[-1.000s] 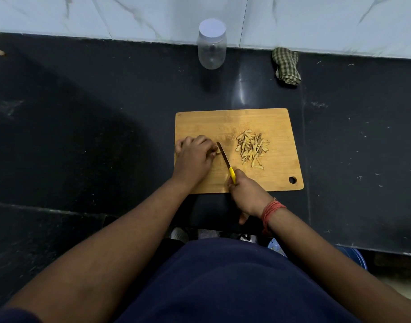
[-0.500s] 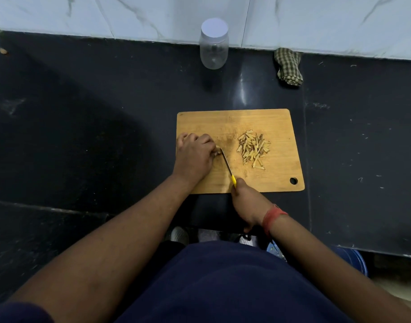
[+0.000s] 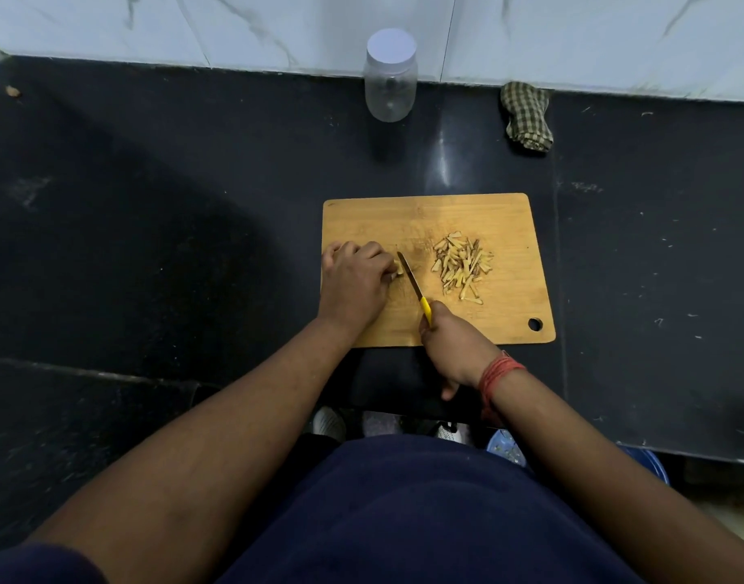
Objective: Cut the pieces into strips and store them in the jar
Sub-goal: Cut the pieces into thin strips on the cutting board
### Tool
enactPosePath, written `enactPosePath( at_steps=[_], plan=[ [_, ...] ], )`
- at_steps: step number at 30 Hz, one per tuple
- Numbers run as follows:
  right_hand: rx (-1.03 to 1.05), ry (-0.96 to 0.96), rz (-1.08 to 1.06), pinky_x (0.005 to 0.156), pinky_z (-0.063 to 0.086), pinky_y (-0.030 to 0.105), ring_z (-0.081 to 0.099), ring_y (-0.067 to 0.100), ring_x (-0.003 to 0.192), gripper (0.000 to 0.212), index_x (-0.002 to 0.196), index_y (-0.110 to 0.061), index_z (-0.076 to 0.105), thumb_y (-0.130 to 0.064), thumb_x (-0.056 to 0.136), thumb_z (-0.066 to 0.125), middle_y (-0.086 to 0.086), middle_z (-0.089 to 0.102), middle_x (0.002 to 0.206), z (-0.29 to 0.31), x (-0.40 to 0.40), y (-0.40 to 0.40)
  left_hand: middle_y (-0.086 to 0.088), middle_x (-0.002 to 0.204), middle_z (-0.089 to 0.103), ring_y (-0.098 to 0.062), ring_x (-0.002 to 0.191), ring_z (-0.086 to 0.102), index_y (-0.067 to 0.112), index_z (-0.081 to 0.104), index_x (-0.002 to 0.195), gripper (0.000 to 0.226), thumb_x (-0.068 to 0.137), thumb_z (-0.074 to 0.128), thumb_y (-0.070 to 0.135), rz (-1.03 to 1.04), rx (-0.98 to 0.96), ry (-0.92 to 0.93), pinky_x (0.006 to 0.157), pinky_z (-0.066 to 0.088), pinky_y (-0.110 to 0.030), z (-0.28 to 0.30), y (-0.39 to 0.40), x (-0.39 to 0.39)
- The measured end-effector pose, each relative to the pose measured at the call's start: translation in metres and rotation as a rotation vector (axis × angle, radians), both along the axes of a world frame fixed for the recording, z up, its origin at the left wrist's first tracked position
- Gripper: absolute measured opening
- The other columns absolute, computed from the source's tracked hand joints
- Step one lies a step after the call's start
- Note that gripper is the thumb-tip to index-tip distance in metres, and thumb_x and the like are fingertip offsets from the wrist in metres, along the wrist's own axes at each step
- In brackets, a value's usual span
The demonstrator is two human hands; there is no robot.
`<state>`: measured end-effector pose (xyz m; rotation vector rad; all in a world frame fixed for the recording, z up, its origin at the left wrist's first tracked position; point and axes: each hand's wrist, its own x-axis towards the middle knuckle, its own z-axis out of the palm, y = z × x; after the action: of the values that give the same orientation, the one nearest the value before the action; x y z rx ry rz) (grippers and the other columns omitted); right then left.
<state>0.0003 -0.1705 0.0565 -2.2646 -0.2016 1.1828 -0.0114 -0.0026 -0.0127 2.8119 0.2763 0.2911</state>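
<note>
Knife [image 3: 409,276] advanced beside left hand [image 3: 353,284].

You had 1 cutting board [image 3: 437,217], 1 knife [image 3: 413,284], 1 lidded jar [image 3: 390,75] at 12 o'clock, 1 checked cloth [image 3: 527,117] at 1 o'clock, and 1 heap of strips [image 3: 461,267], too many to count.

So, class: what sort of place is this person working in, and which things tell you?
Most likely a home kitchen counter: a dark stone worktop against a tiled wall, with a wooden cutting board, a lidded clear jar and a checked cloth.
</note>
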Motion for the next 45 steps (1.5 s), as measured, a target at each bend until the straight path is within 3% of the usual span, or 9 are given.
enactPosePath(
  at_steps=[7, 9, 13, 16, 23, 31, 36, 40, 45],
  plan=[
    [-0.031, 0.028, 0.014, 0.033, 0.049, 0.037, 0.062, 0.04, 0.068, 0.033, 0.131, -0.013, 0.034, -0.007, 0.1, 0.041, 0.015, 0.052, 0.095, -0.008, 0.004, 0.01, 0.011, 0.097, 0.066, -0.019, 0.095, 0.058, 0.026, 0.073, 0.094, 0.007, 0.091, 0.067, 0.028, -0.003, 0.02, -0.001, 0.105, 0.035, -0.047, 0.0, 0.001, 0.0],
    [-0.052, -0.002, 0.08, 0.046, 0.055, 0.044, 0.064, 0.038, 0.076, 0.036, 0.131, -0.009, 0.034, -0.005, 0.098, 0.047, 0.017, 0.058, 0.099, -0.011, -0.001, 0.008, 0.01, 0.097, 0.066, -0.019, 0.095, 0.058, 0.026, 0.073, 0.093, 0.007, 0.091, 0.067, 0.028, 0.004, 0.032, -0.001, 0.106, 0.034, -0.047, 0.0, 0.001, 0.001],
    [-0.052, -0.008, 0.119, 0.051, 0.044, 0.027, 0.059, 0.027, 0.071, 0.029, 0.13, -0.013, 0.036, -0.01, 0.102, 0.033, 0.011, 0.058, 0.089, -0.012, -0.019, -0.013, 0.01, 0.098, 0.066, -0.019, 0.097, 0.058, 0.027, 0.073, 0.094, 0.008, 0.091, 0.067, 0.03, 0.026, 0.02, -0.003, 0.107, 0.033, -0.047, 0.0, -0.001, 0.001],
    [-0.089, -0.069, 0.175, 0.071, 0.041, 0.027, 0.061, 0.031, 0.094, 0.039, 0.142, -0.008, 0.033, -0.014, 0.104, 0.031, 0.018, 0.061, 0.111, -0.012, -0.028, -0.03, 0.009, 0.099, 0.066, -0.02, 0.097, 0.058, 0.026, 0.073, 0.096, 0.008, 0.09, 0.068, 0.03, 0.034, 0.002, -0.014, 0.105, 0.034, -0.046, -0.001, -0.003, 0.0],
    [-0.011, -0.02, 0.016, 0.038, 0.051, 0.033, 0.062, 0.031, 0.06, 0.044, 0.144, -0.02, 0.027, -0.012, 0.102, 0.033, 0.01, 0.051, 0.097, 0.003, -0.007, -0.02, 0.008, 0.1, 0.067, -0.02, 0.098, 0.057, 0.024, 0.071, 0.097, 0.009, 0.092, 0.067, 0.03, 0.023, -0.047, -0.04, 0.106, 0.034, -0.044, -0.004, -0.002, -0.002],
    [-0.022, 0.049, 0.011, 0.035, 0.051, 0.035, 0.061, 0.039, 0.067, 0.045, 0.145, -0.022, 0.028, -0.011, 0.102, 0.033, 0.011, 0.046, 0.105, 0.004, 0.006, 0.002, 0.007, 0.098, 0.066, -0.02, 0.097, 0.057, 0.023, 0.072, 0.099, 0.011, 0.091, 0.067, 0.027, -0.001, -0.039, -0.039, 0.104, 0.036, -0.044, -0.004, 0.001, -0.003],
    [-0.044, 0.058, 0.03, 0.053, 0.056, 0.059, 0.058, 0.034, 0.062, 0.035, 0.131, -0.012, 0.036, -0.004, 0.098, 0.045, 0.01, 0.048, 0.088, -0.002, 0.012, 0.014, 0.006, 0.097, 0.065, -0.021, 0.095, 0.057, 0.021, 0.072, 0.097, 0.012, 0.09, 0.066, 0.028, -0.005, -0.01, -0.026, 0.102, 0.037, -0.044, -0.004, 0.001, -0.001],
    [-0.025, 0.047, 0.04, 0.034, 0.051, 0.033, 0.06, 0.035, 0.073, 0.028, 0.13, -0.014, 0.036, -0.013, 0.102, 0.035, 0.011, 0.052, 0.093, -0.009, 0.003, 0.009, 0.005, 0.097, 0.065, -0.021, 0.095, 0.058, 0.022, 0.073, 0.096, 0.012, 0.092, 0.065, 0.03, 0.0, 0.005, -0.035, 0.102, 0.036, -0.043, -0.004, 0.0, -0.001],
    [0.004, 0.117, 0.028, 0.039, 0.052, 0.038, 0.058, 0.033, 0.067, 0.022, 0.123, -0.022, 0.036, -0.015, 0.103, 0.035, 0.012, 0.051, 0.086, -0.012, -0.01, -0.006, 0.006, 0.097, 0.065, -0.02, 0.095, 0.057, 0.022, 0.073, 0.096, 0.012, 0.092, 0.064, 0.031, 0.021, -0.021, -0.047, 0.102, 0.036, -0.042, -0.006, -0.001, -0.002]
  ],
)
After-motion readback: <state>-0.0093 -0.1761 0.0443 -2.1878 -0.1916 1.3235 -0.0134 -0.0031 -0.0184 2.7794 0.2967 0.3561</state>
